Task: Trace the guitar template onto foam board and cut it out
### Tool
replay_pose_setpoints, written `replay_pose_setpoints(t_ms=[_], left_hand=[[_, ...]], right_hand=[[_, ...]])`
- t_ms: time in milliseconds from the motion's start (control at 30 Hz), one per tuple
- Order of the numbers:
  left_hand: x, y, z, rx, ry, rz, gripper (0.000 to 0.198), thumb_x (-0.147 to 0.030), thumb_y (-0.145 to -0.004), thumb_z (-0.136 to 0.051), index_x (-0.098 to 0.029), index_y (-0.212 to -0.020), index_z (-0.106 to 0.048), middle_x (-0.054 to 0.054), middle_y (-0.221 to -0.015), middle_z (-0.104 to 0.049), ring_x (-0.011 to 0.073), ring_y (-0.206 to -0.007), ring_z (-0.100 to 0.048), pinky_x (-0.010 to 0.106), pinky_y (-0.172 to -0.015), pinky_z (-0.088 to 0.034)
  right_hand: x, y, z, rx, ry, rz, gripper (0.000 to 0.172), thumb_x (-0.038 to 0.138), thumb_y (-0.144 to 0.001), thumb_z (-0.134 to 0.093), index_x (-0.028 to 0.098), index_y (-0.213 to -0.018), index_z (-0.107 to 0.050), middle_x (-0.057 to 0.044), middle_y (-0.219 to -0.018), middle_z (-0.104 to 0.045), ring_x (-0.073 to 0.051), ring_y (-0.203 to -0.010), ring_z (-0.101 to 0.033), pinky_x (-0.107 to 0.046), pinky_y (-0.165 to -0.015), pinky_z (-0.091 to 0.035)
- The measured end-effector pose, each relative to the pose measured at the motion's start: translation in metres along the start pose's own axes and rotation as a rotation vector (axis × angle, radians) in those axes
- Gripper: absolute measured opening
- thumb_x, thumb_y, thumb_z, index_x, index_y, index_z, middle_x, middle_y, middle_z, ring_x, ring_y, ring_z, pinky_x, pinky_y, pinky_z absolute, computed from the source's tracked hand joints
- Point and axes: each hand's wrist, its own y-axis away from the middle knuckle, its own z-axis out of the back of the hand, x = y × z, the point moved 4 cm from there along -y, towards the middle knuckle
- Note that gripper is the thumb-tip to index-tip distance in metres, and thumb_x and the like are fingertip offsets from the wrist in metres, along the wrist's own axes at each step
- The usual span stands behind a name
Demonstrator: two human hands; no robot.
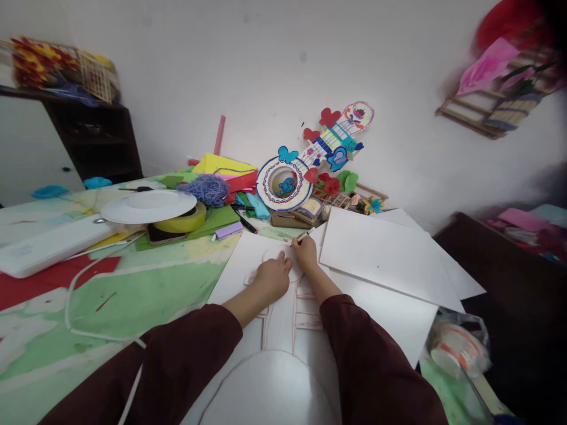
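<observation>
the drawing sheet (280, 316) lies before the model guitar (310, 156), with a tape roll (183, 222) left and cards (383, 254) right.

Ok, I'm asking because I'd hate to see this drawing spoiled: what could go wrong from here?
The white cable passes across the left sleeve, so moving that arm might tug it. The top white board overlaps others beside the right grip; a bump could shift it. The pen-like tool could skid and leave a stray line on the white sheet.
</observation>
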Motion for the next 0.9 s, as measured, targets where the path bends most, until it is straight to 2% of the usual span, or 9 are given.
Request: replay_pose_setpoints(t_ms=[233, 500, 900], left_hand=[[0.002, -0.002, -0.002, 0.004, 0.004, 0.004, 0.054, -0.014, -0.083, -0.035, -0.015, -0.137, -0.041, 0.02, -0.146, -0.032, 0.0285, -0.098, -0.061, 0.04, -0.073, -0.05], [0.001, -0.002, -0.001, 0.035, -0.001, 0.023, 0.058, -0.016, -0.083, -0.034, -0.024, -0.141, -0.038, 0.017, -0.148, -0.03, 0.0318, -0.096, -0.062, 0.041, -0.067, -0.051], [0.003, -0.005, -0.006, 0.015, 0.004, 0.006, 0.06, -0.015, -0.081, -0.037, -0.022, -0.141, -0.037, 0.018, -0.148, -0.029, 0.0321, -0.097, -0.062, 0.041, -0.067, -0.052]], right_hand=[[-0.013, 0.014, 0.014, -0.035, 0.046, -0.031, 0.027, 0.03, -0.083, -0.047, 0.017, -0.062, -0.058, -0.005, -0.058, -0.061, -0.015, -0.053, -0.053, -0.025, -0.053, -0.034], [-0.015, 0.036, 0.031, -0.06, 0.078, -0.014, 0.019, 0.029, -0.083, -0.047, 0.019, -0.07, -0.055, -0.003, -0.059, -0.06, -0.016, -0.054, -0.054, -0.026, -0.054, -0.033], [-0.015, 0.077, 0.053, -0.066, 0.04, -0.007, 0.015, 0.029, -0.081, -0.047, 0.022, -0.068, -0.046, 0.001, -0.056, -0.054, -0.015, -0.052, -0.049, -0.024, -0.052, -0.031]])
